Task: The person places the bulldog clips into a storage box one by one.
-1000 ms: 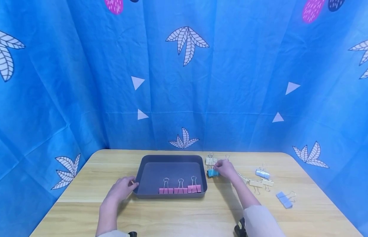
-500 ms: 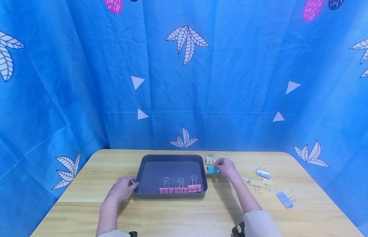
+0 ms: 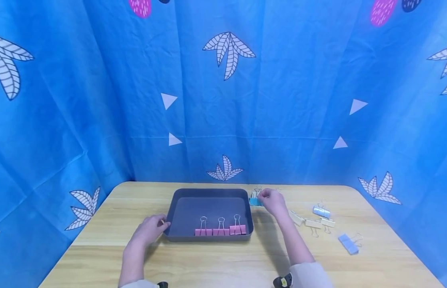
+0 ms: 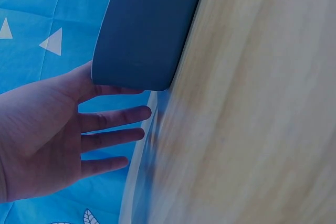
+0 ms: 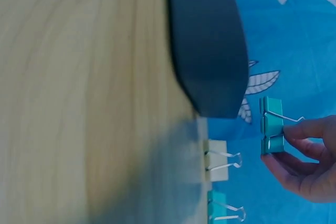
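In the head view my right hand (image 3: 274, 201) pinches a teal binder clip (image 3: 255, 201) beside the tray's right wall. The right wrist view shows this clip (image 5: 273, 124) raised off the table between thumb and fingers, its wire handles pointing toward the hand. My left hand (image 3: 149, 230) holds the left wall of the dark grey tray (image 3: 209, 239); in the left wrist view the thumb tip is hidden behind the wall, and the other fingers extend straight. Along the tray's front wall stand three pink binder clips (image 3: 221, 232), handles up.
In the right wrist view, a cream binder clip (image 5: 218, 161) and another teal clip (image 5: 216, 205) stand beyond the tray. Several cream clips (image 3: 313, 223), a shiny silver-blue clip (image 3: 321, 211) and a pale blue clip (image 3: 348, 244) lie on the table's right side. A blue curtain (image 3: 299, 80) hangs behind.
My right hand has lifted the teal clip and shifted slightly left, nearer the tray's right wall. The left hand and the pink clips keep their places.
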The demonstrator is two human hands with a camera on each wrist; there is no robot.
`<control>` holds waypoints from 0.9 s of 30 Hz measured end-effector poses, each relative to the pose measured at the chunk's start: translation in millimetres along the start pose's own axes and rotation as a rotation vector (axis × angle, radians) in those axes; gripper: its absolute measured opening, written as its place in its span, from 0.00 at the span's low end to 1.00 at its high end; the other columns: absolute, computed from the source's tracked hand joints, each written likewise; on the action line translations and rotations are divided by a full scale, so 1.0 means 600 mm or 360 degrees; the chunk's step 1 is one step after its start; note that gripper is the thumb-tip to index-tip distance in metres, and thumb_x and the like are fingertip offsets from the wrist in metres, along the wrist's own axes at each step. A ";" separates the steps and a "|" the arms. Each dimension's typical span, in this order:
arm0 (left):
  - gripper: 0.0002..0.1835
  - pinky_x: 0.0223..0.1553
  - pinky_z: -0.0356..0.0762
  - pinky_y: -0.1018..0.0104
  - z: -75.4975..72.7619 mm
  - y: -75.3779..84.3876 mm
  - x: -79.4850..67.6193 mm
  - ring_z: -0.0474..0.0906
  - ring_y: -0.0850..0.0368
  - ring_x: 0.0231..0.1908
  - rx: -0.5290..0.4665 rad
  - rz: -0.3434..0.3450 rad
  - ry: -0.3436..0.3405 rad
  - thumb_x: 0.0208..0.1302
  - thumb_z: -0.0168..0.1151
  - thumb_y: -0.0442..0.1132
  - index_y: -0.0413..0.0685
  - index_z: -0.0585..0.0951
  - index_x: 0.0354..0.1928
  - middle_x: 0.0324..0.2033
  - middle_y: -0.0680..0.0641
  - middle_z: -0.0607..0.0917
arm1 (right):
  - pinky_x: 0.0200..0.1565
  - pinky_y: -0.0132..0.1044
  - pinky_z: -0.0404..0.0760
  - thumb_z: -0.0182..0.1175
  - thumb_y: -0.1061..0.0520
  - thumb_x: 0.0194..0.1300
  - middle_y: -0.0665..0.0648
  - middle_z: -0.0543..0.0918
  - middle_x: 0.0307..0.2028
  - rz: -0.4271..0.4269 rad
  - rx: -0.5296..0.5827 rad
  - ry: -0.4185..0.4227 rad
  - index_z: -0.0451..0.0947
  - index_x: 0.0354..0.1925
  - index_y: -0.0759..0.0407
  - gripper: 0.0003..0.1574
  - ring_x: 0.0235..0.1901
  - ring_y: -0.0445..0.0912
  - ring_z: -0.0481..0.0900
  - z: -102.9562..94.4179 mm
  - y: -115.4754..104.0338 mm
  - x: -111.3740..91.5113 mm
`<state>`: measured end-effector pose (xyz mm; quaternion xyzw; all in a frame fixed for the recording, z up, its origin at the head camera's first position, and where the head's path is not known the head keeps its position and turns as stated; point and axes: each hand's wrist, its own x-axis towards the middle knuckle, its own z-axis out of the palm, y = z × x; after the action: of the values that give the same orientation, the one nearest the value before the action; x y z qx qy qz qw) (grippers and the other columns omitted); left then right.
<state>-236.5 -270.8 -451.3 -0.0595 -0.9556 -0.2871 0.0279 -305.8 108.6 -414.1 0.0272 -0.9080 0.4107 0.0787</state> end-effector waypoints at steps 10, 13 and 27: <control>0.11 0.38 0.73 0.49 -0.005 0.003 0.003 0.76 0.50 0.34 -0.0001 0.0003 -0.0011 0.62 0.57 0.38 0.38 0.79 0.41 0.30 0.50 0.80 | 0.34 0.44 0.78 0.60 0.64 0.57 0.61 0.82 0.33 -0.0111 0.0120 0.0115 0.79 0.30 0.65 0.03 0.32 0.52 0.79 0.002 -0.039 -0.014; 0.09 0.38 0.73 0.49 -0.004 0.005 0.005 0.76 0.50 0.34 0.0001 0.0003 -0.0017 0.62 0.57 0.38 0.39 0.79 0.40 0.29 0.50 0.80 | 0.35 0.44 0.78 0.60 0.64 0.57 0.61 0.82 0.34 -0.0114 0.0145 0.0119 0.79 0.30 0.64 0.02 0.34 0.53 0.80 0.003 -0.045 -0.020; 0.12 0.39 0.73 0.49 0.000 0.004 0.000 0.75 0.51 0.35 0.0006 -0.0045 -0.0041 0.63 0.57 0.40 0.38 0.79 0.43 0.30 0.50 0.79 | 0.36 0.44 0.79 0.61 0.65 0.57 0.59 0.82 0.33 -0.0163 0.0189 0.0141 0.79 0.32 0.64 0.02 0.36 0.54 0.80 0.007 -0.064 -0.037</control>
<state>-236.3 -269.0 -449.9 -0.0495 -0.9572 -0.2850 0.0117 -279.9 79.7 -392.3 0.0599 -0.8751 0.4601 0.1379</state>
